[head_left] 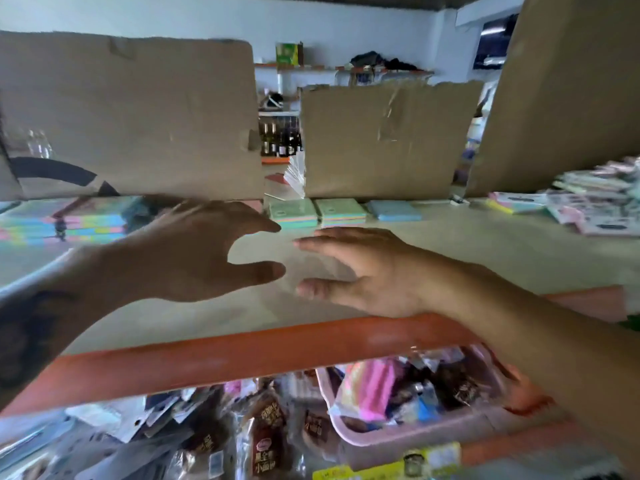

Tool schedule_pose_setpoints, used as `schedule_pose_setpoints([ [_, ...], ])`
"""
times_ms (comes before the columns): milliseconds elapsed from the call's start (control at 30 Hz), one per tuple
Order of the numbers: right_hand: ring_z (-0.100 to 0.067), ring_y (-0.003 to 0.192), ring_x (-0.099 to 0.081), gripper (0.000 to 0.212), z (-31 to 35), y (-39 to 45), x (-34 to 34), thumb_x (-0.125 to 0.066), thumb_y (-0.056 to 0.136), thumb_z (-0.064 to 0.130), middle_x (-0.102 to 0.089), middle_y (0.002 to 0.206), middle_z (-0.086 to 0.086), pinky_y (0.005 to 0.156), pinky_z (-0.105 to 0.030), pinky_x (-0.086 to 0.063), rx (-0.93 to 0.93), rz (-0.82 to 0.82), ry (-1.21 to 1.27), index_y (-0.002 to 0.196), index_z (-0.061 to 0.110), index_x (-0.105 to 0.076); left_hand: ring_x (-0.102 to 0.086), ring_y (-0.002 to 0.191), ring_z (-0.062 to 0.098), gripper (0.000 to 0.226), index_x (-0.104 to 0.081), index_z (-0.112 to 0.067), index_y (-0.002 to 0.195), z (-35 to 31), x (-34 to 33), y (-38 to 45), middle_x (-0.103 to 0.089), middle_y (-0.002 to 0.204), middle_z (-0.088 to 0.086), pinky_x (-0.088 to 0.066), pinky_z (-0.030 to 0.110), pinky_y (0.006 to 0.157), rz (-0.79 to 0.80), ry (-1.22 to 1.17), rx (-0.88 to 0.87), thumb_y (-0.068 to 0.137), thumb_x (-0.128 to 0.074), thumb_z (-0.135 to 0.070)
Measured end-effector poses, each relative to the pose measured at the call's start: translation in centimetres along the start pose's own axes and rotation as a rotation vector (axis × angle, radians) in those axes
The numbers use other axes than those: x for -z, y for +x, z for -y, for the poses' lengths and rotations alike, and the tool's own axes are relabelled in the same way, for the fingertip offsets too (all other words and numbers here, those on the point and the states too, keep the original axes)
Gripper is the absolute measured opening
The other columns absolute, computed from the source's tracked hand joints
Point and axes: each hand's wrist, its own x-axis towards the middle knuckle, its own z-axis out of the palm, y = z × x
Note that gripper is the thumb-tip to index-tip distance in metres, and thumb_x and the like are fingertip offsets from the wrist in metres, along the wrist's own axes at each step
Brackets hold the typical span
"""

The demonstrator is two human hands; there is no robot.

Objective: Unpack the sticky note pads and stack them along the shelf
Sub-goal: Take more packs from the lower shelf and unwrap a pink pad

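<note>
Pads [317,212] flat, row along shelf [485,244]

The shelf [485,247] board looks matt and pale, perhaps cardboard-lined, with a smooth orange painted beam [242,355] in front. Behind stand rough brown cardboard sheets [138,116] with torn edges. The pads [292,211] are pastel paper; the basket [398,434] is pink plastic.

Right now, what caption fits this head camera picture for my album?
Both open hands, left hand and right hand, reach over the shelf toward sticky note pads.
</note>
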Motion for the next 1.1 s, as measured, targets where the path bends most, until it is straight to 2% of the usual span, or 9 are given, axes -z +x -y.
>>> schedule_pose_setpoints([
  [200,-0.005,0.143,-0.037,0.072,-11.8,-11.1,3.1,-0.052,0.087,0.074,-0.043,0.155,0.018,0.119,-0.033,-0.030,-0.077,-0.091,-0.053,0.149,0.038,-0.046,-0.050,0.119,-0.006,0.062,-0.047,-0.064,0.130,-17.7,1.8,2.4,-0.051,0.125,-0.036,-0.043,0.033,0.104,0.042,-0.199,-0.087,0.075,-0.048,-0.093],
  [333,-0.008,0.133,-0.047,0.061,-18.9,-16.9,4.9,-0.055,0.089,0.069,-0.048,0.147,0.018,0.113,-0.039,-0.039,-0.127,-0.127,-0.049,0.142,0.038,-0.052,-0.054,0.121,0.002,0.064,-0.052,-0.056,0.131,-25.2,1.5,4.7,-0.057,0.129,-0.028,-0.046,0.038,0.107,0.049,-0.229,-0.105,0.078,-0.048,-0.091],
  [433,-0.010,0.132,-0.049,0.055,-24.0,-20.6,6.6,-0.058,0.092,0.063,-0.048,0.149,0.016,0.109,-0.040,-0.043,-0.184,-0.150,-0.027,0.142,0.040,-0.051,-0.053,0.125,0.009,0.061,-0.056,-0.047,0.134,-31.0,2.1,6.6,-0.057,0.135,-0.018,-0.042,0.035,0.108,0.081,-0.291,-0.122,0.083,-0.054,-0.080],
  [533,-0.011,0.135,-0.047,0.055,-28.6,-23.1,8.6,-0.063,0.093,0.058,-0.047,0.151,0.013,0.108,-0.037,-0.042,-0.229,-0.159,-0.033,0.143,0.038,-0.051,-0.050,0.129,0.009,0.071,-0.056,-0.044,0.135,-36.2,2.8,8.7,-0.054,0.135,-0.019,-0.039,0.032,0.110,0.115,-0.308,-0.131,0.076,-0.048,-0.083],
  [600,-0.013,0.134,-0.048,0.055,-31.0,-23.7,9.7,-0.066,0.093,0.054,-0.048,0.152,0.011,0.107,-0.034,-0.042,-0.265,-0.170,-0.059,0.143,0.036,-0.051,-0.050,0.128,0.007,0.071,-0.057,-0.042,0.134,-38.5,2.8,10.4,-0.054,0.130,-0.020,-0.037,0.027,0.105,0.118,-0.320,-0.127,0.076,-0.045,-0.082],
  [767,-0.020,0.132,-0.051,0.056,-35.4,-22.4,11.7,-0.072,0.090,0.042,-0.052,0.150,0.005,0.099,-0.033,-0.045,-0.331,-0.178,-0.128,0.142,0.038,-0.052,-0.053,0.122,0.010,0.059,-0.056,-0.035,0.137,-41.5,1.6,16.9,-0.057,0.139,-0.011,-0.034,0.024,0.094,0.120,-0.303,-0.139,0.089,-0.055,-0.069],
  [900,-0.016,0.137,-0.044,0.059,-38.3,-19.8,12.7,-0.075,0.086,0.040,-0.047,0.152,0.010,0.109,-0.039,-0.043,-0.311,-0.158,-0.186,0.140,0.039,-0.052,-0.054,0.128,0.018,0.060,-0.052,-0.030,0.143,-42.9,0.6,22.8,-0.057,0.142,-0.005,-0.039,0.028,0.101,0.103,-0.270,-0.189,0.092,-0.060,-0.061],
  [1033,-0.010,0.136,-0.040,0.064,-40.8,-17.8,13.2,-0.074,0.084,0.047,-0.043,0.149,0.018,0.113,-0.039,-0.039,-0.275,-0.067,-0.209,0.141,0.042,-0.047,-0.065,0.099,0.016,0.038,-0.060,-0.025,0.126,-43.6,-0.7,28.4,-0.069,0.116,-0.003,-0.055,0.037,0.089,0.159,-0.190,-0.309,0.097,-0.060,-0.049],
  [1100,-0.009,0.135,-0.040,0.068,-41.6,-17.2,13.2,-0.073,0.083,0.050,-0.042,0.149,0.019,0.114,-0.040,-0.039,-0.262,-0.010,-0.228,0.144,0.045,-0.043,-0.064,0.096,0.013,0.038,-0.059,-0.029,0.125,-43.6,-1.8,30.2,-0.069,0.116,-0.005,-0.056,0.035,0.087,0.184,-0.125,-0.337,0.097,-0.056,-0.055],
])
